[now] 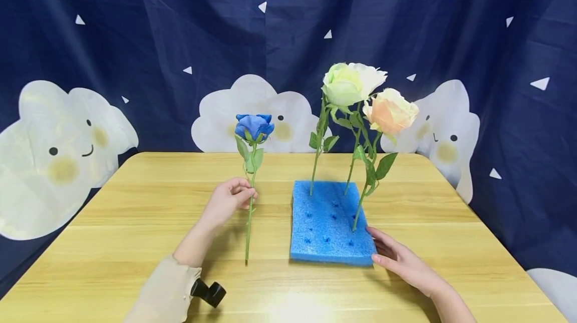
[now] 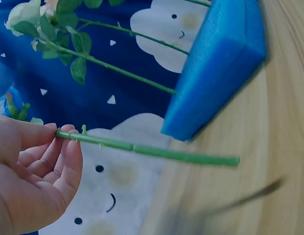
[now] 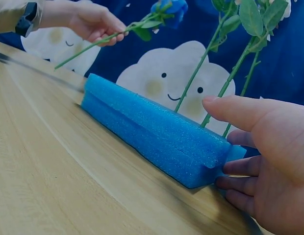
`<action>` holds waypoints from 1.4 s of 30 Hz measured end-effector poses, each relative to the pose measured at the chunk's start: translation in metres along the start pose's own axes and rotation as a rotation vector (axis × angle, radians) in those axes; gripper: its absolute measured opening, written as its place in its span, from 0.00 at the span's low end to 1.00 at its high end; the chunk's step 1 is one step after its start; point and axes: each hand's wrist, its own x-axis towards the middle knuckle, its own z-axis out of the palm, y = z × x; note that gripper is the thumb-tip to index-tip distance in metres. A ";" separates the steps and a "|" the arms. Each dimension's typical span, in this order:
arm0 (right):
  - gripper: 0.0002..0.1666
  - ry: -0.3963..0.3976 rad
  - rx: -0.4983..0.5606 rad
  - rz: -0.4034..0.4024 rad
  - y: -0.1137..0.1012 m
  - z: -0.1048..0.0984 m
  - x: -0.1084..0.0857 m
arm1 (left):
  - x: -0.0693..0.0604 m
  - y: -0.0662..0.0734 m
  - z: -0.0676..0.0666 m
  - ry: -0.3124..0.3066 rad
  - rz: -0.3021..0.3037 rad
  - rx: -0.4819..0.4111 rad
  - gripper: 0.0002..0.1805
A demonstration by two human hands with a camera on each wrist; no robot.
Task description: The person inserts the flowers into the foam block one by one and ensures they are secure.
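An artificial blue rose (image 1: 254,127) stands nearly upright over the table, its bloom at the top. My left hand (image 1: 232,197) pinches its green stem between thumb and fingertips, and in the left wrist view the lower stem (image 2: 162,152) sticks out past the fingers above the tabletop. To the right lies a blue foam block (image 1: 331,223) with several small holes in its top. Three artificial roses stand in it: a pale green one (image 1: 342,85), a white one (image 1: 370,76) and a peach one (image 1: 391,111). My right hand (image 1: 401,263) rests fingertips against the block's right side, fingers loosely extended.
A light wooden table (image 1: 149,203) runs back to a dark blue curtain (image 1: 203,22) printed with white clouds and triangles. A black strap mount (image 1: 208,294) sits at the left wrist. The upright stems and leaves rise above the block's back and right parts.
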 end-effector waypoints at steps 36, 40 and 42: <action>0.32 -0.002 -0.004 -0.007 0.001 0.000 0.001 | 0.005 0.071 0.061 -0.071 0.373 0.133 0.03; 0.32 0.001 -0.002 -0.006 0.001 0.000 0.001 | 0.009 0.074 0.070 -0.090 0.413 0.113 0.02; 0.32 0.001 0.000 -0.006 0.001 0.000 0.001 | 0.011 0.075 0.075 -0.104 0.427 0.092 0.02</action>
